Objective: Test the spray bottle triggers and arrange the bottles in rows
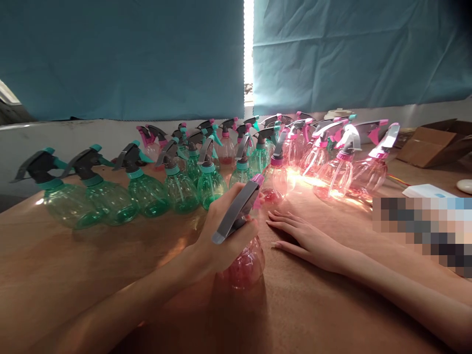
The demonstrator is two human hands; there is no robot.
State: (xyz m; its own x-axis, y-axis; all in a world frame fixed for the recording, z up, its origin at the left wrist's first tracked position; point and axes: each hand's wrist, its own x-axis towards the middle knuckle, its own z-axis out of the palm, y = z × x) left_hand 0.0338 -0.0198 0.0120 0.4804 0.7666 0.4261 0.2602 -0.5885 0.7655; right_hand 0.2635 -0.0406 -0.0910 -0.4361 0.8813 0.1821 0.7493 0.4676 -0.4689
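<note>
My left hand point(224, 231) is wrapped round the neck of a pink spray bottle point(245, 265), whose clear pink body stands on the brown table. Its grey and pink trigger head rises above my fingers, with the pink nozzle pointing away from me. My right hand point(306, 236) lies flat on the table to the right of this bottle, fingers stretched out and holding nothing. Just beyond my hands stands another pink spray bottle point(275, 179). A green spray bottle point(212, 184) is behind my left hand.
Several green spray bottles point(147, 194) line the left side, and several pink spray bottles point(334, 174) stand in bright sunlight at right. An open cardboard box point(431, 142) and a white object point(429, 191) lie farther right. Blue curtains point(129, 59) hang behind. A blurred patch covers the right edge.
</note>
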